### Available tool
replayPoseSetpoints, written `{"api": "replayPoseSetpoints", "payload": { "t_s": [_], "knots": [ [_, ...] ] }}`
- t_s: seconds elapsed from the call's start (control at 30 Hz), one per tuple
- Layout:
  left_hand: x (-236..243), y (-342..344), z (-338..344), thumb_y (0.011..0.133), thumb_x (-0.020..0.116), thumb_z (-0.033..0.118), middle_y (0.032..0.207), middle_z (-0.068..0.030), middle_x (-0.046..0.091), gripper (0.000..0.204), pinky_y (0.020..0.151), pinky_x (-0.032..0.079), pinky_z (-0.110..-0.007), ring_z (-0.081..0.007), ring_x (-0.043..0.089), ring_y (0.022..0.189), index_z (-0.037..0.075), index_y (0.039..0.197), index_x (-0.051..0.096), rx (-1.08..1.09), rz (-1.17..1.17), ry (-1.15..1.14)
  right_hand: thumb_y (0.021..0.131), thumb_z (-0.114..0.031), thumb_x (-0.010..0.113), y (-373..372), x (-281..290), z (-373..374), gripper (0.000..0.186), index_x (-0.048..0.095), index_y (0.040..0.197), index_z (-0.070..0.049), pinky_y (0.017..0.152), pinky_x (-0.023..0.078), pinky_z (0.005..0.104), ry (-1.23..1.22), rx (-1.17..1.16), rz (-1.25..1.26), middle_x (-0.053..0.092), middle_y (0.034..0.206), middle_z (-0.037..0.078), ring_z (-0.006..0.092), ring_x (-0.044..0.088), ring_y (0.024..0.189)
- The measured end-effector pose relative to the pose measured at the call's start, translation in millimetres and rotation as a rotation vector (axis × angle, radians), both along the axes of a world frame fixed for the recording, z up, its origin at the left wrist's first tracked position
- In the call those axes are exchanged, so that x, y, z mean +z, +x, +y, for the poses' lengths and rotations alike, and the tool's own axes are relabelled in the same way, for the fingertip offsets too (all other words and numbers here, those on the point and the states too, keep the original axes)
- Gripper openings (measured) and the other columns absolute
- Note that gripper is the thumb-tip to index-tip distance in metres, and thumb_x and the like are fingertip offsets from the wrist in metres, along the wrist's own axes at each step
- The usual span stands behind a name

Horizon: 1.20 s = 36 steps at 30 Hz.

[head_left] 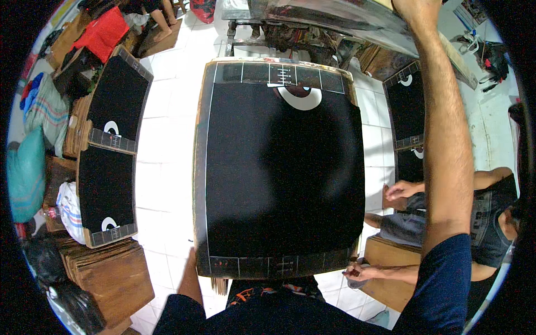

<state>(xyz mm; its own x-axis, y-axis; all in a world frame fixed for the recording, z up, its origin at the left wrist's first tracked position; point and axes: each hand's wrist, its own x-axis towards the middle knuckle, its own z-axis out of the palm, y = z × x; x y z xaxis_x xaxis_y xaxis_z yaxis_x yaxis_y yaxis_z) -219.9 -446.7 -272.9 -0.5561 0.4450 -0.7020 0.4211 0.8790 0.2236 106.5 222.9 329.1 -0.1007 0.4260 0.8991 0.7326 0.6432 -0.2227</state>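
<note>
A black fabric piece (240, 167) lies flat on a board (200, 167) right in front of me. Near its far edge is a white curved print (301, 100) with a dark brown patch. Dark strips with pale ruled lines (229, 265) cross the board's near and far ends. My right hand (416, 10), at the upper rim, closes on the edge of a large grey-stained frame (340, 19); its fingertips are cut off. My left forearm (190, 273) reaches the board's near left edge, which hides that hand's fingers.
More black pieces with white prints lie on boards at left (111, 184) and right (406, 100). A co-worker (486, 218) sits at right, hands near my board. Stacked wooden boards (114, 279), a teal sack (27, 176) and a red cloth (103, 34) line the left.
</note>
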Motion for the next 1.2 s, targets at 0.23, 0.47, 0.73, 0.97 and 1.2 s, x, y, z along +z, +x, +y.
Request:
{"api": "replayPoseSetpoints", "payload": {
  "t_s": [0.23,0.47,0.73,0.97,1.2],
  "knots": [
    [-15,113,-116,0.095,0.062,0.021,0.095,-0.0187,0.076,0.025,0.077,0.056,-0.046,-0.0319,0.072,0.091,0.003,0.104,0.077,0.171,0.017,0.012,0.08,-0.02,0.081,0,5,22,0.035,0.074,0.112,-0.008,0.083,0.054,0.0392,-0.006,-0.067,-0.027,0.076,0.099,0.017,0.0305,0.073,0.092],
    [-25,101,-156,0.091,0.064,0.021,0.095,-0.0181,0.076,0.024,0.079,0.056,-0.047,-0.0334,0.073,0.093,0.005,0.103,0.078,0.1,0.232,0.041,0.08,-0.021,0.082,-5,9,18,0.035,0.074,0.112,-0.008,0.083,0.054,0.0394,-0.027,-0.073,-0.036,0.076,0.099,0.017,0.0303,0.073,0.091],
    [112,31,-82,0.092,0.078,0.03,0.078,-0.0199,0.071,0.03,0.064,0.049,-0.05,-0.0408,0.067,0.072,0.002,0.084,0.076,0.008,0.824,0.417,0.08,-0.023,0.083,0,11,27,0.036,0.074,0.111,-0.008,0.083,0.054,0.0395,-0.072,-0.068,-0.029,0.075,0.098,0.017,0.0301,0.073,0.091],
    [284,-28,179,0.094,0.074,0.005,0.07,-0.0065,0.047,0.019,0.058,0.034,-0.034,-0.0175,0.041,0.065,-0.004,0.081,0.063,0.092,0.741,1.297,0.081,-0.028,0.081,2,2,9,0.037,0.072,0.114,-0.012,0.087,0.053,0.0453,-0.061,-0.104,-0.016,0.074,0.103,0.017,0.038,0.07,0.099],
    [466,26,206,0.087,0.068,-0.007,0.079,-0.0081,0.062,0.008,0.062,0.045,-0.03,-0.0201,0.057,0.068,-0.003,0.093,0.071,-0.144,0.884,1.387,0.081,-0.026,0.081,4,0,-13,0.035,0.073,0.111,-0.013,0.089,0.051,0.0507,-0.123,-0.16,0.012,0.075,0.1,0.019,0.0401,0.07,0.1]
  ]
}}
